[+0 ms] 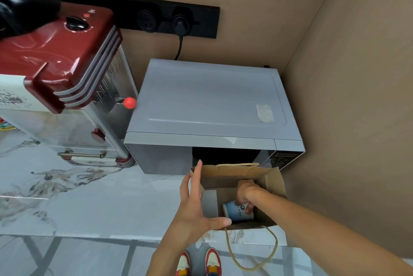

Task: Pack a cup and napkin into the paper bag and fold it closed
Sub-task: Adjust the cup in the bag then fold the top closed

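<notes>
A brown paper bag (273,180) stands open on the marble counter just in front of the microwave. My right hand (247,193) reaches down inside it and grips a blue and white paper cup (234,212), which lies tilted near the bag's bottom. A white napkin (210,203) lies flat in the bag to the left of the cup. My left hand (194,206) spreads the bag's left rim, fingers on the far corner and thumb on the near edge. One twine handle (252,251) hangs over the counter's front edge.
A grey microwave (210,101) sits right behind the bag, against the beige wall. A red and chrome appliance (67,70) stands at the left. A black socket strip (143,18) runs along the back wall. The marble counter (89,197) stretches to the left. My shoes (199,262) show below.
</notes>
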`<move>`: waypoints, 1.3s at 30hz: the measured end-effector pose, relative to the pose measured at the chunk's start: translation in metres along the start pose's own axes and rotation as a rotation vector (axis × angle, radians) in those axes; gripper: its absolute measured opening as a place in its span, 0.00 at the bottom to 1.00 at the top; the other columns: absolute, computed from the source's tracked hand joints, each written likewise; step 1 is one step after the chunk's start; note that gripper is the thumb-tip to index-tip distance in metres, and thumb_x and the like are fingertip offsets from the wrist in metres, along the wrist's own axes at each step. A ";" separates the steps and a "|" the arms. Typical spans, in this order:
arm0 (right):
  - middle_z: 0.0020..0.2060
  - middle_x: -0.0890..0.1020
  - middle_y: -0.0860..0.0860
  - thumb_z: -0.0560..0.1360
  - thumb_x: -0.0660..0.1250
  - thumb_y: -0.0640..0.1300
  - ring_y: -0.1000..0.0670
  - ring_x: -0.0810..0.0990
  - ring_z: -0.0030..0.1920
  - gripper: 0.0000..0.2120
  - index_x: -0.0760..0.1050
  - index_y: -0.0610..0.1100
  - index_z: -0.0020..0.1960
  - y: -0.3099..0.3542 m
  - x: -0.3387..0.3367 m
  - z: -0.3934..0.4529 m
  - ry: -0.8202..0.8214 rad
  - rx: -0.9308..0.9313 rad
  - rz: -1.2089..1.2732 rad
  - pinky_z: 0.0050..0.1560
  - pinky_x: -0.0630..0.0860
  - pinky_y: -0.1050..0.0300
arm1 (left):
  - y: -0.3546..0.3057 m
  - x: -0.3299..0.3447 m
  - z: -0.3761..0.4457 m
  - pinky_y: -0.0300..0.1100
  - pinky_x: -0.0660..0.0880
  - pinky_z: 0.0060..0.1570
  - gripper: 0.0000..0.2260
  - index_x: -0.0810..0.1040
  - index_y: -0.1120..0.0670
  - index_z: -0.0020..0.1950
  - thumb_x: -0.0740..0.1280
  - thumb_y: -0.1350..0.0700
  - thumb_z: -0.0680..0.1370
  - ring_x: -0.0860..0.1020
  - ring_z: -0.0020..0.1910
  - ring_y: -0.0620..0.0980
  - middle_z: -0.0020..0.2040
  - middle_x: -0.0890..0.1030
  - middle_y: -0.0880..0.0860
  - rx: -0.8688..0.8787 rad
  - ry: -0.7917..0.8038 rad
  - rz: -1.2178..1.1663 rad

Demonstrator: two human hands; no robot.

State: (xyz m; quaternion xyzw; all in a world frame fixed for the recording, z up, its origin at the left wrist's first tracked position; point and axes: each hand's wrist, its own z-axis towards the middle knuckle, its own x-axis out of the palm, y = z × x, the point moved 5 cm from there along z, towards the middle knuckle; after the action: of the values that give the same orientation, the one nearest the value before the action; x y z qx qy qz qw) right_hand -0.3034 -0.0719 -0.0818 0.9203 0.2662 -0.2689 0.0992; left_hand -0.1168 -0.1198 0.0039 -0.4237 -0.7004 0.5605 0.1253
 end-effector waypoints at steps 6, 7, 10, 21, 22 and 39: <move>0.58 0.82 0.43 0.77 0.69 0.39 0.45 0.85 0.54 0.14 0.74 0.40 0.62 0.000 0.009 0.005 -0.016 -0.004 0.018 0.24 0.75 0.63 | -0.002 0.000 0.002 0.42 0.64 0.69 0.58 0.39 0.35 0.75 0.81 0.49 0.63 0.54 0.77 0.49 0.79 0.44 0.44 0.003 0.000 0.064; 0.57 0.83 0.42 0.77 0.69 0.39 0.45 0.86 0.51 0.14 0.74 0.39 0.62 -0.002 0.009 0.007 -0.012 0.002 0.035 0.25 0.76 0.62 | -0.003 0.000 0.002 0.43 0.64 0.69 0.58 0.39 0.35 0.75 0.81 0.49 0.63 0.54 0.77 0.50 0.79 0.44 0.44 0.000 0.001 0.074; 0.54 0.84 0.39 0.77 0.69 0.39 0.46 0.87 0.48 0.15 0.75 0.35 0.62 -0.002 0.007 0.009 0.021 0.004 0.007 0.29 0.80 0.60 | -0.003 -0.001 0.003 0.43 0.65 0.69 0.59 0.39 0.35 0.75 0.81 0.49 0.63 0.54 0.77 0.49 0.79 0.45 0.45 -0.009 0.003 0.077; 0.43 0.83 0.43 0.76 0.70 0.40 0.46 0.85 0.43 0.06 0.74 0.44 0.43 0.015 -0.008 -0.019 -0.083 -0.359 -0.310 0.43 0.80 0.55 | -0.007 0.000 0.005 0.44 0.66 0.69 0.57 0.39 0.33 0.74 0.81 0.50 0.63 0.55 0.77 0.51 0.79 0.46 0.45 -0.010 0.031 0.074; 0.49 0.82 0.43 0.75 0.70 0.41 0.45 0.84 0.48 0.04 0.76 0.43 0.48 0.017 -0.008 -0.024 -0.124 -0.412 -0.384 0.47 0.80 0.54 | -0.008 0.000 0.005 0.44 0.66 0.68 0.57 0.40 0.32 0.74 0.81 0.50 0.63 0.55 0.77 0.51 0.79 0.46 0.45 -0.009 0.031 0.078; 0.62 0.79 0.42 0.76 0.68 0.35 0.41 0.78 0.63 0.18 0.74 0.39 0.66 0.044 0.025 -0.031 -0.032 -0.721 -1.259 0.60 0.76 0.48 | -0.002 0.001 0.006 0.35 0.65 0.62 0.58 0.41 0.31 0.74 0.82 0.52 0.63 0.57 0.76 0.49 0.78 0.46 0.44 0.017 0.035 -0.008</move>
State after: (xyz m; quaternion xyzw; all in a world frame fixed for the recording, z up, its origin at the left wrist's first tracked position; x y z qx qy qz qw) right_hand -0.2481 -0.0874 -0.0685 0.4984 0.8164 -0.1837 0.2267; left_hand -0.1221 -0.1236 0.0032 -0.4294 -0.6951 0.5584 0.1434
